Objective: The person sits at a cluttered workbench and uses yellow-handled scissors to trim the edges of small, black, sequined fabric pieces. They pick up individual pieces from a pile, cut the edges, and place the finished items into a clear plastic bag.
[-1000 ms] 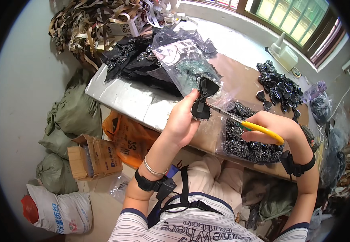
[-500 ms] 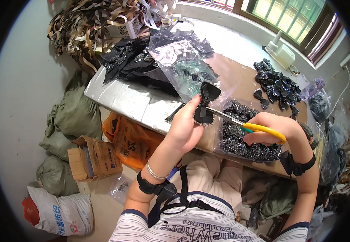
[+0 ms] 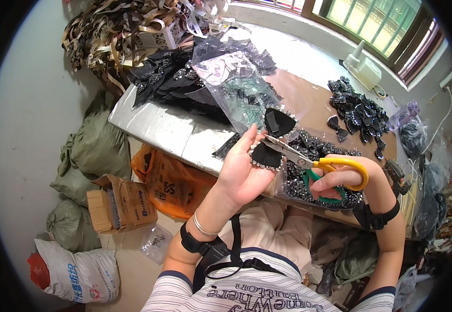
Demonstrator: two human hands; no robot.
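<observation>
A black bow [image 3: 282, 125] edged with clear rhinestones lies in my left hand [image 3: 242, 174], its plain fabric side facing up. My left thumb and fingers hold it near its narrow middle. In my right hand [image 3: 346, 178] is a pair of scissors [image 3: 305, 162] with one yellow and one green handle loop. The blades are parted a little and reach across the middle of the bow. Beneath the scissors sits a clear plastic tray [image 3: 283, 193] full of black, glittering beaded pieces.
A heap of finished-looking black bows [image 3: 358, 106] lies right on the cardboard-covered table. Black fabric pieces [image 3: 171, 78] and a clear plastic bag [image 3: 231, 88] are further back. A white glue bottle [image 3: 366, 70] stands by the window. An orange bag [image 3: 169, 182] and a carton [image 3: 127, 205] are below left.
The scissors have opened, and their green loop now shows under the yellow one. The bow has turned flatter in my left hand, showing its rhinestone edge.
</observation>
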